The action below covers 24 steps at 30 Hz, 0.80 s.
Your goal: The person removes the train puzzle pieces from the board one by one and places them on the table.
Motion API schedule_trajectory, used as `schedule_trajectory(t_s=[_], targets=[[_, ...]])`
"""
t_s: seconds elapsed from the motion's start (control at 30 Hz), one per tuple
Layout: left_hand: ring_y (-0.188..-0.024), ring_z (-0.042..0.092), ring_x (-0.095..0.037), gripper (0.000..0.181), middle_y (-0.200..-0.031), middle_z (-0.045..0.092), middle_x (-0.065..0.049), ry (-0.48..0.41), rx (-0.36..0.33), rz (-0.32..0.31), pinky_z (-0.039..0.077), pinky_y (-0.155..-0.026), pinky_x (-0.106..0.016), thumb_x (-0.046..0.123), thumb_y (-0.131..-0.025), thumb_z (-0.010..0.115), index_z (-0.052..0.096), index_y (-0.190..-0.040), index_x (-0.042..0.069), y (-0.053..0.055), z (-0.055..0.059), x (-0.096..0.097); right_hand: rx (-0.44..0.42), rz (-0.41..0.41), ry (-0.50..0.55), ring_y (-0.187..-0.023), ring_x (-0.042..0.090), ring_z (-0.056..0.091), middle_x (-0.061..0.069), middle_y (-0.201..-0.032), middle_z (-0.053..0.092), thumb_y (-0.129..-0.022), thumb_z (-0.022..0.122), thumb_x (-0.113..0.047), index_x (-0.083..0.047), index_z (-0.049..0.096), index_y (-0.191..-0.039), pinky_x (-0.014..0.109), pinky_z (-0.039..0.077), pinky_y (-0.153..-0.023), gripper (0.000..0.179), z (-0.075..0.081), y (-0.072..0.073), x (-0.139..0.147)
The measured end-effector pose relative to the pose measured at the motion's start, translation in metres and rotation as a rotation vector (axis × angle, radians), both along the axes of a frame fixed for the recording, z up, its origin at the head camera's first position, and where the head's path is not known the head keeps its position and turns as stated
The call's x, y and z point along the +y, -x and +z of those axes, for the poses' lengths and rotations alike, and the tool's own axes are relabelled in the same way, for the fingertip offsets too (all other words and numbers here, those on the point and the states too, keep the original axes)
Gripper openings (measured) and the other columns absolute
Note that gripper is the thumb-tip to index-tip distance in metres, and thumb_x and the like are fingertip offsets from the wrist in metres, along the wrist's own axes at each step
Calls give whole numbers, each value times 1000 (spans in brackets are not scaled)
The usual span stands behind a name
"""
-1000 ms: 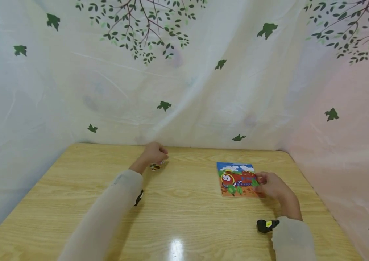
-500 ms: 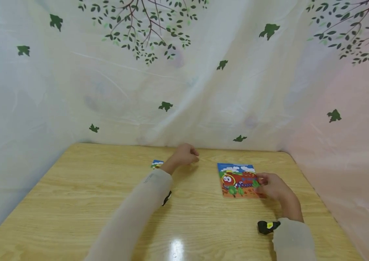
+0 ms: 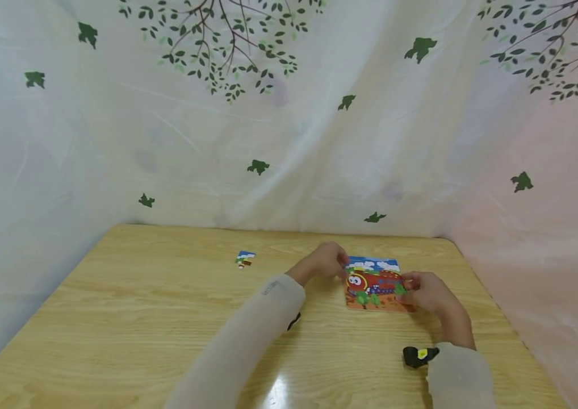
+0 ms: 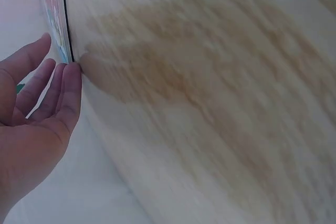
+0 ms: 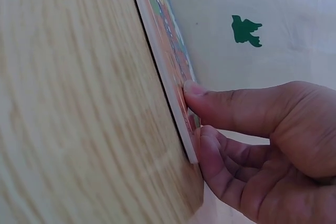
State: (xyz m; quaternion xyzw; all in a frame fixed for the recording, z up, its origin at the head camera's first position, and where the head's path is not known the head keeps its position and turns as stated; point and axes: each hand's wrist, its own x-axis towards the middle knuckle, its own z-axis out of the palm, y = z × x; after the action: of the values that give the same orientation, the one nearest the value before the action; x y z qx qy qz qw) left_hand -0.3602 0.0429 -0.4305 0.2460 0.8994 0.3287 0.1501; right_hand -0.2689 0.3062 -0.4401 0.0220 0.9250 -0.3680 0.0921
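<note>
A flat, square puzzle board (image 3: 371, 284), printed with a red big-eyed cartoon figure under a blue sky, lies on the right half of the table. My right hand (image 3: 429, 292) pinches its right edge; in the right wrist view the thumb (image 5: 231, 106) is on the printed face and the curled fingers are at the side. At the board's left edge is my left hand (image 3: 326, 261). The left wrist view shows its fingertips (image 4: 73, 69) at the board's corner, with the thumb held apart from them.
A small, irregular jigsaw-like piece (image 3: 245, 259) in blue, white and brown lies to the left on the wooden table (image 3: 166, 318). Behind the table hangs a pale curtain (image 3: 192, 142) with leaf prints, meeting the back edge.
My left hand has moved right, from beside the small piece to the board's left edge, leaving that piece uncovered. The right hand has stayed at the board's right edge.
</note>
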Motion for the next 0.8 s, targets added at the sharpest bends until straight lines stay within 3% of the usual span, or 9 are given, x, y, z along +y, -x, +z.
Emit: schedule_trajectory(t_s=[0.17,0.47,0.7,0.8], targets=[[-90,59,-13,25,-98,67,0,-8,-6,22,51,-83,-25,13,-88,83,75,-111,6,-4,-2,8,21,8,-26,-105,36,56,26,-119,60,-90,78,-12,12,52,-138,45,50,-84,60,2,-2,2],[-85,56,-12,21,-93,65,1,-6,29,47,48,-74,-22,14,-91,80,76,-110,7,-4,-5,17,25,39,-50,-104,36,57,26,-119,62,-89,80,-14,11,54,-138,44,51,-83,61,1,-2,7],[-81,55,-10,15,-89,64,3,24,94,18,46,-72,-20,13,-90,81,77,-104,9,-3,-6,29,19,45,-23,-103,33,57,24,-118,61,-88,79,-9,13,52,-139,38,51,-79,61,1,-1,7],[-80,55,-10,17,-89,65,3,15,87,12,47,-72,-20,13,-90,80,77,-106,8,-5,-6,35,17,48,-19,-102,32,57,23,-117,61,-88,79,-8,14,51,-139,36,50,-78,61,0,-1,8]])
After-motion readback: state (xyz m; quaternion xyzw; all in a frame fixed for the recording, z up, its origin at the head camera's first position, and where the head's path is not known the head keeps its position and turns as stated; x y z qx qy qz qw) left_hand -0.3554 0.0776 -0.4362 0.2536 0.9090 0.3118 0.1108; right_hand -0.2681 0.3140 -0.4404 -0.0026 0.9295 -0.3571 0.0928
